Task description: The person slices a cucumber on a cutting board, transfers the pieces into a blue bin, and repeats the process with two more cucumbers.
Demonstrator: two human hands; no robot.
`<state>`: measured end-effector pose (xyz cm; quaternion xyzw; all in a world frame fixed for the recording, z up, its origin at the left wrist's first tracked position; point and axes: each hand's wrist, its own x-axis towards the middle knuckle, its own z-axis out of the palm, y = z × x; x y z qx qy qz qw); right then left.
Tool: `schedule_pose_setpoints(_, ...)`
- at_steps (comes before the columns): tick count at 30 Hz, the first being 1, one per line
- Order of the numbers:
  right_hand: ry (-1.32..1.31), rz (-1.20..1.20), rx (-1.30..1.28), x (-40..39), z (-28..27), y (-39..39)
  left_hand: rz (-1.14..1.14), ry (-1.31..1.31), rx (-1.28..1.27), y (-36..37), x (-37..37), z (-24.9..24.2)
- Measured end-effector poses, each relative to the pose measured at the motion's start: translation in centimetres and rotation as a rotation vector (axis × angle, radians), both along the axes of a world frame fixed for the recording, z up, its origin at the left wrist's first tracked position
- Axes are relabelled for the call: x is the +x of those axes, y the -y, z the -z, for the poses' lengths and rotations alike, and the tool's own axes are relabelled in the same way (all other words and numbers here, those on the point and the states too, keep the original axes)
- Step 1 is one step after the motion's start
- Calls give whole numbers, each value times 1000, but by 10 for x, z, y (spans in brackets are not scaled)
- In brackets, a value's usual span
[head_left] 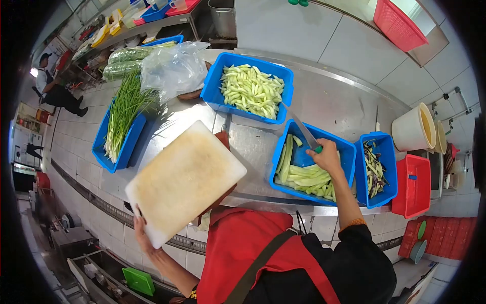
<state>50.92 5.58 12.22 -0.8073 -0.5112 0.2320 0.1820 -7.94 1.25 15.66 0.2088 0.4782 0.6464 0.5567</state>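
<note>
Cutting board (pixel 185 177) apparently tilted, left hand (pixel 145 234) gripping short edge.

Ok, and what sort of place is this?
Most likely a restaurant or catering kitchen. A long metal counter holds blue tubs of cut vegetables, and a floor drain runs along the tiled floor.

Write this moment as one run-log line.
left hand: holds cutting board | right hand: holds knife over blue tub | tub contents: pale-green strips

Commercial kitchen: steel counter (pixel 324 104), vegetable tubs (pixel 215 105), tiled walls (pixel 288 23)
</note>
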Motion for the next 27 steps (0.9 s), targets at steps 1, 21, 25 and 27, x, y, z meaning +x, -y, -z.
schedule_pose_setpoints(1,-18,-54,132,-5,7,-3,45,-44,-6,1,-3,16)
schedule_pose_setpoints(21,-619,104,132,-64,-49,1,250,-447,-20,-28,108,3)
schedule_pose_setpoints(25,-1007,-31,27,-146,-80,-3,603,-172,-11,-28,183,-10)
schedule_pose_setpoints(27,-859,-215,191,-187,-66,-7,585,-146,45,-32,193,-3)
